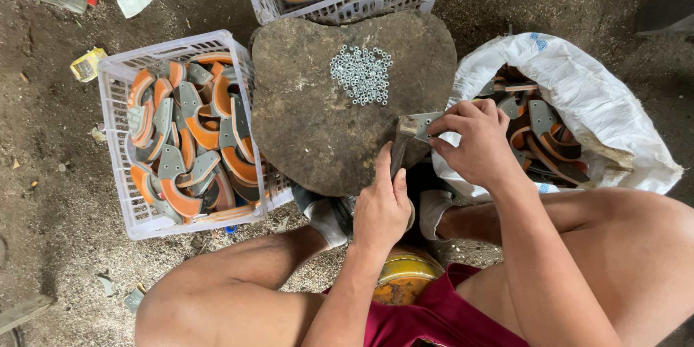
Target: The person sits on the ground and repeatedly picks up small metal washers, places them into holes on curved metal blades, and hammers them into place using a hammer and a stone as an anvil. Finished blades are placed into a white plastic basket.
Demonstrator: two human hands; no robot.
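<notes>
From the head camera, both hands held one grey metal piece (418,129) at the near edge of a flat brown stone (311,94). The right hand (473,141) pinched its top end, and the left hand (382,206) gripped its lower end. A little heap of shiny nuts (361,74) lay on the stone. A white crate (116,137) of orange and grey curved parts (188,144) sat left, a white sack (578,94) right.

The person wears dark red shorts (441,318), the cloth bunched at the lap. Both arms are bare to the edge of the view (no sleeves show), and the legs are bare too. On the feet are grey-white socks (325,218), dirty, perhaps inside dark footwear that is largely hidden.
</notes>
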